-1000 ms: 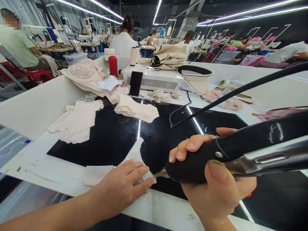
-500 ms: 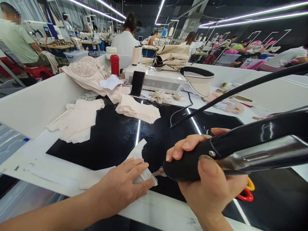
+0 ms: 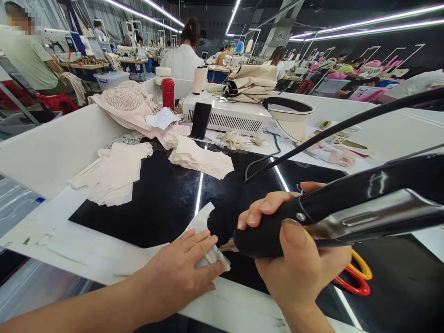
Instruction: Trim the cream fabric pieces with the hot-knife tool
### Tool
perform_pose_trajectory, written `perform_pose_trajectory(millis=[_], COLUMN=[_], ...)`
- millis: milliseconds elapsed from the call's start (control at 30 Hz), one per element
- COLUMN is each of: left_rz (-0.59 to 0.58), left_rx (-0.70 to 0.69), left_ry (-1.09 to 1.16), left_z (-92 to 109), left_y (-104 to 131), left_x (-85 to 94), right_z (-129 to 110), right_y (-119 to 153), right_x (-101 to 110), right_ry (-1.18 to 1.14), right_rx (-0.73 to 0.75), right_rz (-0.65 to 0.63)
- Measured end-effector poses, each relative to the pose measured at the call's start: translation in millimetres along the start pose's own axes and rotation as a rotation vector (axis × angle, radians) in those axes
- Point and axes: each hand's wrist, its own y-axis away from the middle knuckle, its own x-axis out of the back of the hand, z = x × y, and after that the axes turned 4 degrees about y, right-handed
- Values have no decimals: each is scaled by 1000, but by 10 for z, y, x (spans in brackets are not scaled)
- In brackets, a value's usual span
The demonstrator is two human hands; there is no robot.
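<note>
My left hand (image 3: 187, 266) lies flat, fingers stretched out, pressing a white fabric piece (image 3: 201, 221) onto the black work surface (image 3: 163, 208) near its front edge. Part of the fabric is hidden under the fingers. My right hand (image 3: 298, 263) is wrapped round a black corded handheld tool (image 3: 263, 236) with a long metal lever and a narrow metal tip. That tip points left, at the fabric's right edge beside my left thumb; whether they touch I cannot tell. Red-and-yellow scissor handles (image 3: 360, 277) show behind my right wrist.
Pale fabric stacks lie at the left (image 3: 118, 171) and centre (image 3: 201, 157). Behind them stand a phone (image 3: 200, 120), a red bottle (image 3: 168, 94) and a white vented box (image 3: 232, 118). A black cable (image 3: 333, 125) arches across the right. People sit at machines beyond.
The view has shifted slightly. The tool and my right hand have moved a little left relative to the surface, and more of the scissor handles shows. My left hand still presses the fabric.
</note>
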Motion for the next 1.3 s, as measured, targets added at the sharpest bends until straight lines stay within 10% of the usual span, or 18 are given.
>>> perform_pose_trajectory(millis=[267, 600, 1300], left_rz=[89, -102, -283], left_rx=[-57, -246, -251], left_ry=[13, 33, -180], left_z=[-228, -814, -630], left_y=[-177, -267, -232], left_x=[255, 221, 446], right_z=[-17, -15, -12], right_y=[-14, 9, 35], right_x=[36, 4, -8], right_ry=[-7, 1, 2], right_rx=[4, -4, 7], right_rz=[-29, -4, -11])
